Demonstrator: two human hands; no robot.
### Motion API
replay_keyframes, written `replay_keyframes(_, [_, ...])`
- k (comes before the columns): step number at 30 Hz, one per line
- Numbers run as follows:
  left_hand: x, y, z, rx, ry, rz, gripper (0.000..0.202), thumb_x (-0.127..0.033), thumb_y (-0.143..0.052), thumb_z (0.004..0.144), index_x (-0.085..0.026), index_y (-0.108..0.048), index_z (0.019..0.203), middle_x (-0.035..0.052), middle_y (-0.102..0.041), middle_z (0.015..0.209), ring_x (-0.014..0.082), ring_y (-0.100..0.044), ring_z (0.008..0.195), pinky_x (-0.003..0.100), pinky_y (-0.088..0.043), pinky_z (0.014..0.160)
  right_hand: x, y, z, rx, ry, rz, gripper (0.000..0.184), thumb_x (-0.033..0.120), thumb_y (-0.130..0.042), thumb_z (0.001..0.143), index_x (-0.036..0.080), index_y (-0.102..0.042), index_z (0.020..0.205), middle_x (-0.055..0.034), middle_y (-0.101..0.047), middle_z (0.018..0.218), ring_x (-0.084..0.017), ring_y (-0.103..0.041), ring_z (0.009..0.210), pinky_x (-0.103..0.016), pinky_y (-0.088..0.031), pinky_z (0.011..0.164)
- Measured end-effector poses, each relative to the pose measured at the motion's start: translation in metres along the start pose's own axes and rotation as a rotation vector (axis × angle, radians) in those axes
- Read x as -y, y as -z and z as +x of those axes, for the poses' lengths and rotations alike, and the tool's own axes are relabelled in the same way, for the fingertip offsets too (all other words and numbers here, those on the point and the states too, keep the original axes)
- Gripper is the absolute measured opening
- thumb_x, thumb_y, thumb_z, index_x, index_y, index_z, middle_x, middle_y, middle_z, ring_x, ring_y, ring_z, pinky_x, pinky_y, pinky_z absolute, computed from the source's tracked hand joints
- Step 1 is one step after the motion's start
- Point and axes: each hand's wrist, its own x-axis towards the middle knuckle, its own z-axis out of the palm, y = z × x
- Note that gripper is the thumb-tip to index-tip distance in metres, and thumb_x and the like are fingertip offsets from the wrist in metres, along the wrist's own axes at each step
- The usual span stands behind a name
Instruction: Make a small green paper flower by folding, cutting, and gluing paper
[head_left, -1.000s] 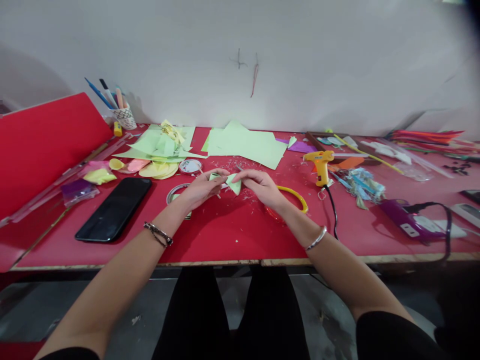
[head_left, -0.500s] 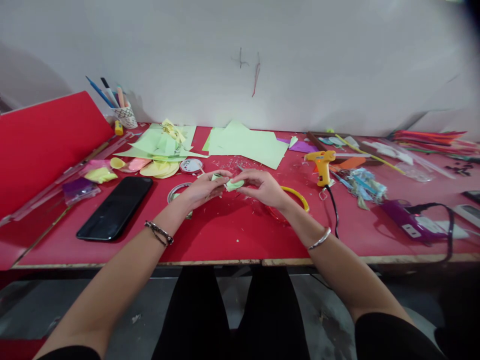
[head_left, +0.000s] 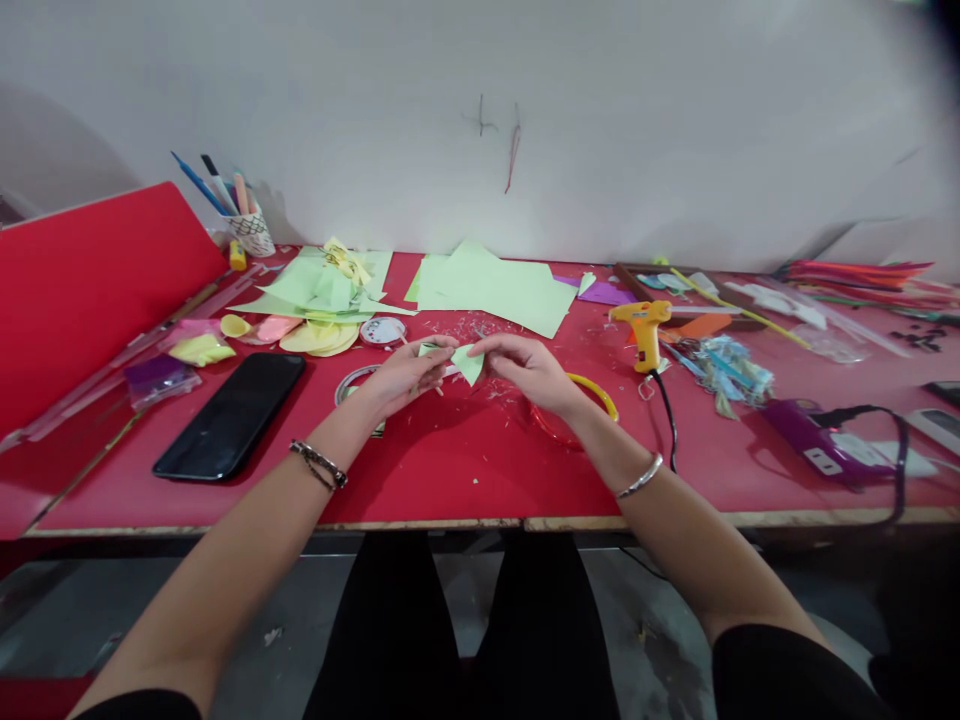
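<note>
Over the middle of the red table, my two hands meet at a small pale-green paper piece [head_left: 469,366], which hangs with its pointed end down. My right hand [head_left: 527,372] pinches its right edge between thumb and finger. My left hand [head_left: 407,380] is closed at its left side, with another bit of the same green showing above the fingers. Whether the two green bits are joined I cannot tell. Below my left hand lies a roll of tape [head_left: 347,384], partly covered. A yellow ring [head_left: 602,393] and a red ring lie under my right wrist.
Green paper sheets [head_left: 495,290] lie at the back. A black phone [head_left: 231,418] is on the left, near a cup of pens [head_left: 252,234]. To the right a yellow glue gun [head_left: 643,335] trails its cord towards the front edge, and a purple power strip [head_left: 817,440] lies beyond.
The green paper between my hands has turned from a folded, rounded shape to a flatter one with its point down. My right fingers have shifted slightly; the arms have hardly moved.
</note>
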Motion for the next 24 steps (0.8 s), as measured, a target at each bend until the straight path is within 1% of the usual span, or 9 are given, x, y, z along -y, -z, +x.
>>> replay_keyframes(2, [-0.002, -0.0005, -0.0013, -0.017, 0.026, 0.005, 0.012, -0.025, -0.062, 0.073, -0.02, -0.058, 0.083, -0.004, -0.053, 0.057, 0.0037, -0.048, 0.048, 0.014, -0.037, 0.048, -0.0004, 0.0012, -0.0004, 0.021, 0.003, 0.009, 0.02, 0.015, -0.049, 0.078, 0.02, -0.059, 0.096, -0.0006, -0.062, 0.08, -0.01, -0.059, 0.073, -0.028, -0.048, 0.071])
replay_keyframes(4, [-0.0026, -0.0005, -0.0024, 0.01, 0.044, 0.024, 0.011, -0.025, -0.062, 0.074, -0.02, -0.058, 0.083, -0.0046, -0.05, 0.055, 0.0025, -0.044, 0.044, 0.014, -0.035, 0.046, -0.0013, 0.0008, -0.0004, 0.009, 0.021, 0.001, 0.021, 0.015, -0.054, 0.076, 0.019, -0.059, 0.096, -0.0015, -0.062, 0.082, -0.01, -0.059, 0.075, -0.027, -0.048, 0.071])
replay_keyframes(8, [-0.0009, 0.0005, -0.0026, 0.069, 0.033, 0.049, 0.013, -0.025, -0.062, 0.073, -0.019, -0.057, 0.083, -0.006, -0.046, 0.052, 0.0016, -0.038, 0.04, 0.015, -0.031, 0.044, -0.004, -0.0001, 0.0012, -0.039, 0.106, -0.079, 0.011, 0.024, -0.06, 0.075, 0.02, -0.064, 0.084, -0.0027, -0.061, 0.084, -0.012, -0.058, 0.077, -0.027, -0.047, 0.07])
replay_keyframes(12, [0.0014, 0.0017, -0.0012, 0.127, 0.0, 0.054, 0.015, -0.025, -0.063, 0.071, -0.019, -0.057, 0.084, -0.0075, -0.041, 0.049, 0.0014, -0.033, 0.038, 0.015, -0.029, 0.042, -0.0066, 0.0008, 0.0031, -0.065, 0.154, -0.168, 0.01, 0.028, -0.061, 0.075, 0.021, -0.064, 0.081, -0.0024, -0.059, 0.082, -0.013, -0.056, 0.079, -0.028, -0.046, 0.07])
replay_keyframes(14, [0.0025, 0.0021, -0.0004, 0.162, -0.019, 0.053, 0.015, -0.023, -0.063, 0.071, -0.019, -0.057, 0.083, -0.0081, -0.038, 0.047, 0.0012, -0.031, 0.037, 0.015, -0.028, 0.041, -0.0072, 0.0004, 0.0034, -0.065, 0.145, -0.171, 0.009, 0.028, -0.06, 0.076, 0.021, -0.063, 0.081, -0.0022, -0.058, 0.081, -0.013, -0.055, 0.078, -0.028, -0.046, 0.07])
replay_keyframes(16, [0.0033, 0.0021, 0.0, 0.179, -0.034, 0.05, 0.013, -0.021, -0.062, 0.071, -0.019, -0.057, 0.082, -0.008, -0.039, 0.048, 0.0011, -0.031, 0.037, 0.015, -0.027, 0.041, -0.0074, -0.001, 0.0032, -0.064, 0.123, -0.148, 0.009, 0.028, -0.059, 0.077, 0.02, -0.061, 0.081, -0.0017, -0.057, 0.08, -0.012, -0.055, 0.076, -0.027, -0.045, 0.068])
replay_keyframes(18, [0.0037, 0.0017, 0.0002, 0.173, -0.041, 0.053, 0.012, -0.021, -0.061, 0.071, -0.019, -0.056, 0.081, -0.0074, -0.041, 0.049, 0.001, -0.031, 0.038, 0.015, -0.027, 0.041, -0.0071, -0.0029, 0.0027, -0.055, 0.092, -0.119, 0.01, 0.029, -0.059, 0.077, 0.019, -0.059, 0.079, -0.0012, -0.056, 0.079, -0.011, -0.054, 0.073, -0.026, -0.045, 0.065])
replay_keyframes(21, [0.004, 0.0011, -0.0001, 0.152, -0.047, 0.074, 0.014, -0.021, -0.061, 0.07, -0.019, -0.056, 0.083, -0.0073, -0.041, 0.05, 0.0013, -0.03, 0.038, 0.015, -0.025, 0.04, -0.0066, -0.006, 0.0023, -0.042, 0.057, -0.097, 0.011, 0.03, -0.057, 0.078, 0.019, -0.055, 0.078, -0.0004, -0.054, 0.077, -0.01, -0.053, 0.069, -0.025, -0.044, 0.063])
replay_keyframes(24, [0.0048, 0.0013, -0.0001, 0.152, -0.06, 0.091, 0.017, -0.021, -0.06, 0.07, -0.019, -0.057, 0.086, -0.0074, -0.041, 0.051, 0.0018, -0.03, 0.039, 0.015, -0.027, 0.041, -0.0068, -0.0085, 0.0026, -0.068, 0.041, -0.089, 0.011, 0.027, -0.056, 0.078, 0.019, -0.053, 0.086, -0.0011, -0.055, 0.084, -0.009, -0.055, 0.072, -0.024, -0.044, 0.065])
